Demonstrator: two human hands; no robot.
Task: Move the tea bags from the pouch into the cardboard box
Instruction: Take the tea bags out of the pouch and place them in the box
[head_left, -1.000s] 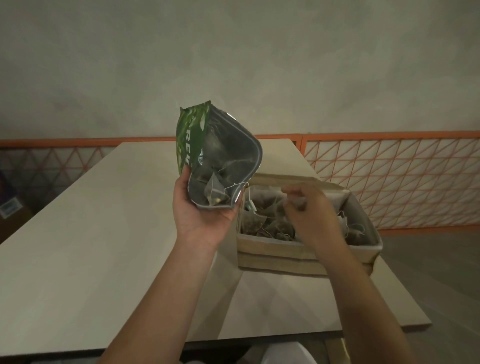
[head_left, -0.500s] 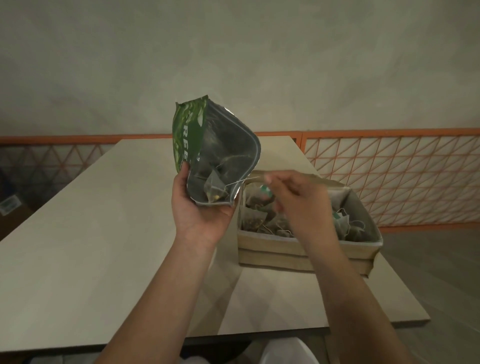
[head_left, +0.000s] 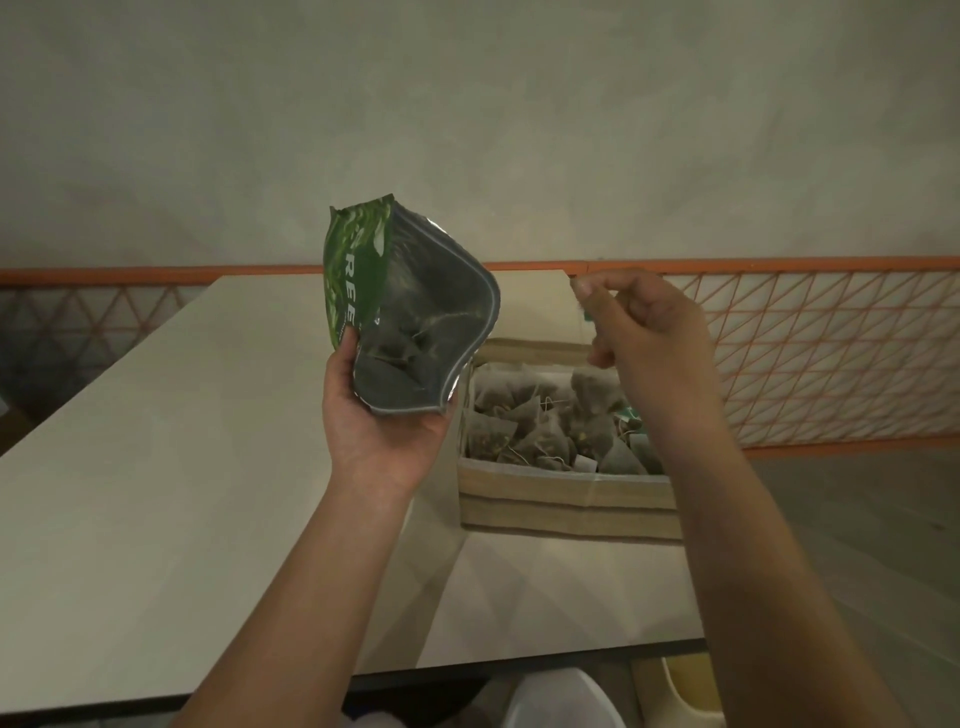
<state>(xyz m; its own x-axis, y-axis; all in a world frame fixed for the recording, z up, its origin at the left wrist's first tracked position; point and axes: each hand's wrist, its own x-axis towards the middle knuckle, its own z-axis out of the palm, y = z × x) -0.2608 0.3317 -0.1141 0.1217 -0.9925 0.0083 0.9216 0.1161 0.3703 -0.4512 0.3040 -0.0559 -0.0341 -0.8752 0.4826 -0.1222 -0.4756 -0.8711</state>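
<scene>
My left hand (head_left: 379, 436) grips the bottom edge of a green foil pouch (head_left: 415, 312), held up with its open mouth facing me. A few tea bags (head_left: 397, 348) show inside it. Just to the right, on the table, stands the cardboard box (head_left: 566, 504) with several pyramid tea bags (head_left: 524, 431) piled in it. My right hand (head_left: 649, 332) is raised over the box's far side and pinches a small green tag (head_left: 587, 313). A dark tea bag (head_left: 595, 389) hangs just under that hand, above the pile.
The pale table (head_left: 156, 467) stretches left and away from me; its near edge is close to my arms. An orange mesh railing (head_left: 805, 353) runs behind the table and to the right. A white seat (head_left: 561, 701) and a yellowish object (head_left: 691, 686) sit below the table edge.
My right hand rose from the box to the pouch mouth, took a tag there and swung up and right over the box, drawing a tea bag out. The pouch stayed put.
</scene>
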